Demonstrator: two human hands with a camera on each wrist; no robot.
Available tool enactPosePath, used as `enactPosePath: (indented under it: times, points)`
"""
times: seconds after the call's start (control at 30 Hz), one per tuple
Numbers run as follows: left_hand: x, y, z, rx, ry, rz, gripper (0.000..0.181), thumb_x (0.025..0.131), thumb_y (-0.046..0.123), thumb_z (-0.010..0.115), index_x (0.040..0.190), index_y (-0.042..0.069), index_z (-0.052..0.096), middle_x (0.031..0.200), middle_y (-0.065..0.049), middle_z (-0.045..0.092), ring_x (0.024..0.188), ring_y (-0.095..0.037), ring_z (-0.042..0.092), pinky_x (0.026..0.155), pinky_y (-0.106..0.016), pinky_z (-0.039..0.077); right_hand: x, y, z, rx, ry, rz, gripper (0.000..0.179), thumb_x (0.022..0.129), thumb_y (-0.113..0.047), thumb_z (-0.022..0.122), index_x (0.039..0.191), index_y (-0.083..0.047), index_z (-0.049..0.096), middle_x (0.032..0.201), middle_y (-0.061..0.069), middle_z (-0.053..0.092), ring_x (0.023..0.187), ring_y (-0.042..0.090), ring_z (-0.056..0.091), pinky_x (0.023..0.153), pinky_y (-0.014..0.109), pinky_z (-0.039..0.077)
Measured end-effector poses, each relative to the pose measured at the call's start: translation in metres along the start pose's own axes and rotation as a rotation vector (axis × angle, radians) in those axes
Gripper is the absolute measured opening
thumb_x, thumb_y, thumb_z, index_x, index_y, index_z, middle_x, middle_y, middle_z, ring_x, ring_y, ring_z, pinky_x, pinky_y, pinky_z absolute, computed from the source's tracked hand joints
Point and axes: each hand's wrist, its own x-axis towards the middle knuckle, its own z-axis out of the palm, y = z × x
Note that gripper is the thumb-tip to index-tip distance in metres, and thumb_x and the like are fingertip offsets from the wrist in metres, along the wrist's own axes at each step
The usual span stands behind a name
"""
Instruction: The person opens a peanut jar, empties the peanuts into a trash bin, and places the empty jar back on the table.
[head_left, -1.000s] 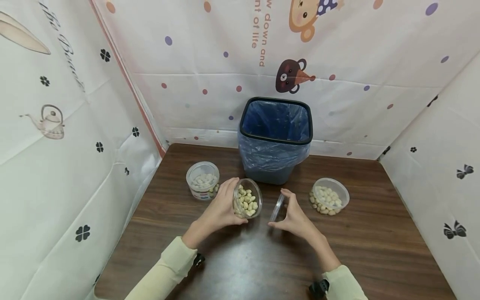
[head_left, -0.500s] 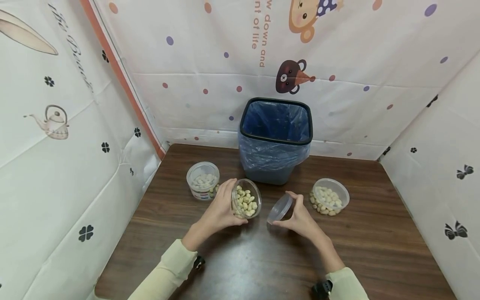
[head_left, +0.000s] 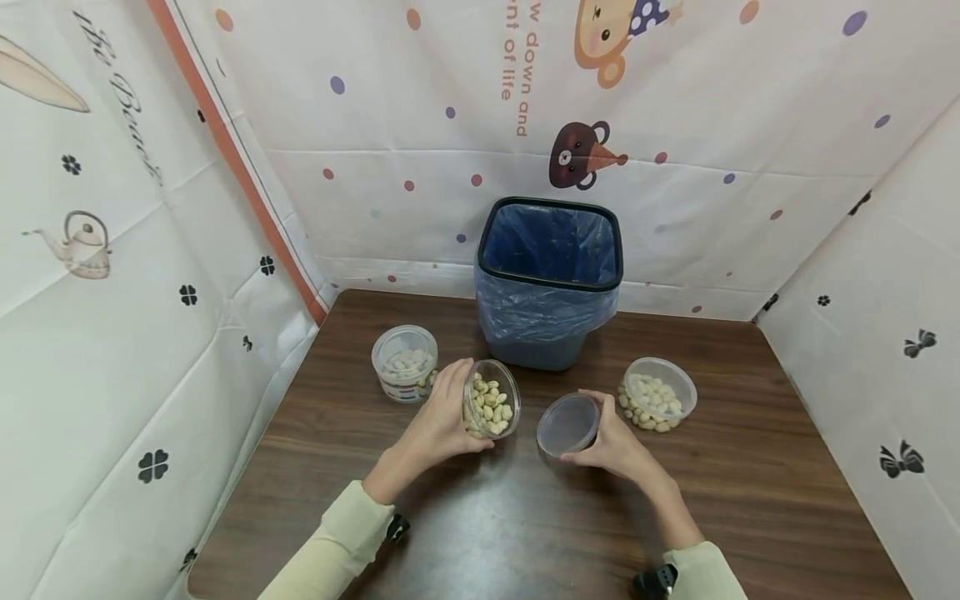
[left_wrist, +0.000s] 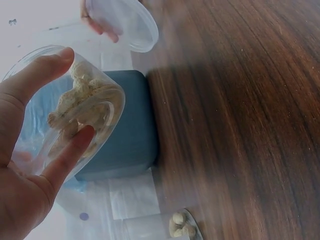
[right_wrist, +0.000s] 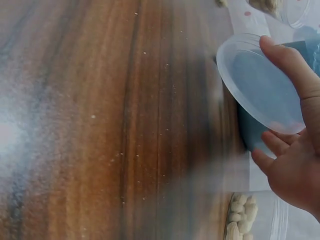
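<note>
Near the middle of the head view, the left hand (head_left: 447, 414) grips a clear round plastic jar (head_left: 500, 372), fingers on its upper side and thumb on its lower side. The jar tips so that its mouth faces right and toward the camera, showing pale nuts (head_left: 493, 407) inside. Just right of it, the right hand (head_left: 613, 440) holds a round translucent lid (head_left: 566, 423) by its edge between thumb and fingers. The lid is apart from the jar, and its flat face is turned to the camera.

Left of centre, near the left hand, a clear tub (head_left: 390, 385) with nuts stands on the brown wood-grain table (head_left: 750, 467). Right of centre, beyond the right hand, a clear container (head_left: 678, 377) also contains pale nuts. Above the hands, at the table's far edge, stands a blue-grey bin (head_left: 538, 353) with a bluish plastic liner (head_left: 536, 312) folded over its outside, under a black rim. White sheeting (head_left: 390, 221) printed with dots and bears fills the top of the frame.
</note>
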Motion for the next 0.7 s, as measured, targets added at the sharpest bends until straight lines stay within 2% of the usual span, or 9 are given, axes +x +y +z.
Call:
enactPosePath:
  times: [0.07, 0.2, 0.37, 0.43, 0.57, 0.7]
  points:
    - [0.0, 0.001, 0.0, -0.004, -0.006, -0.007, 0.132, 0.049, 0.034, 0.103, 0.153, -0.004, 0.03, 0.151, -0.022, 0.039, 0.143, -0.035, 0.036, 0.119, -0.047, 0.032, 0.0, 0.001, -0.001, -0.015, -0.015, 0.025, 0.117, 0.061, -0.025, 0.099, 0.146, 0.006, 0.024, 0.145, 0.03, 0.043, 0.125, 0.043, 0.053, 0.099, 0.056, 0.046]
    - [-0.001, 0.0, 0.0, 0.003, -0.009, -0.009, 0.133, 0.049, 0.035, 0.103, 0.154, -0.003, 0.03, 0.151, -0.021, 0.039, 0.143, -0.035, 0.036, 0.118, -0.047, 0.032, 0.001, 0.001, -0.002, -0.009, -0.071, 0.097, 0.121, 0.064, -0.026, 0.097, 0.15, 0.008, 0.019, 0.148, 0.035, 0.036, 0.133, 0.049, 0.044, 0.106, 0.061, 0.04]
    - [-0.002, -0.001, 0.0, 0.021, -0.015, -0.008, 0.132, 0.05, 0.036, 0.102, 0.154, -0.003, 0.03, 0.151, -0.022, 0.039, 0.143, -0.036, 0.036, 0.118, -0.049, 0.033, 0.0, -0.001, 0.001, -0.106, -0.105, 0.127, 0.126, 0.066, -0.028, 0.096, 0.155, 0.01, 0.015, 0.15, 0.039, 0.03, 0.138, 0.056, 0.026, 0.109, 0.07, 0.028]
    - [-0.003, -0.002, 0.0, 0.029, -0.015, -0.006, 0.132, 0.05, 0.036, 0.103, 0.154, -0.003, 0.03, 0.151, -0.022, 0.039, 0.143, -0.037, 0.036, 0.117, -0.049, 0.034, 0.001, -0.002, 0.002, -0.148, -0.111, 0.129, 0.126, 0.066, -0.028, 0.096, 0.155, 0.011, 0.016, 0.15, 0.04, 0.03, 0.137, 0.057, 0.024, 0.109, 0.071, 0.026]
    - [-0.004, -0.003, 0.0, 0.04, -0.009, 0.0, 0.132, 0.05, 0.036, 0.102, 0.154, -0.003, 0.03, 0.151, -0.021, 0.039, 0.143, -0.036, 0.036, 0.117, -0.048, 0.035, 0.003, -0.004, 0.004, -0.191, -0.13, 0.161, 0.124, 0.067, -0.028, 0.096, 0.154, 0.011, 0.017, 0.15, 0.042, 0.028, 0.135, 0.058, 0.023, 0.109, 0.07, 0.026]
    - [-0.005, -0.004, 0.0, 0.044, -0.003, 0.008, 0.132, 0.049, 0.036, 0.103, 0.153, -0.003, 0.03, 0.151, -0.022, 0.039, 0.142, -0.036, 0.036, 0.117, -0.048, 0.036, 0.006, -0.005, 0.009, -0.239, -0.144, 0.187, 0.12, 0.067, -0.031, 0.096, 0.152, 0.014, 0.023, 0.148, 0.041, 0.03, 0.132, 0.057, 0.027, 0.107, 0.068, 0.032]
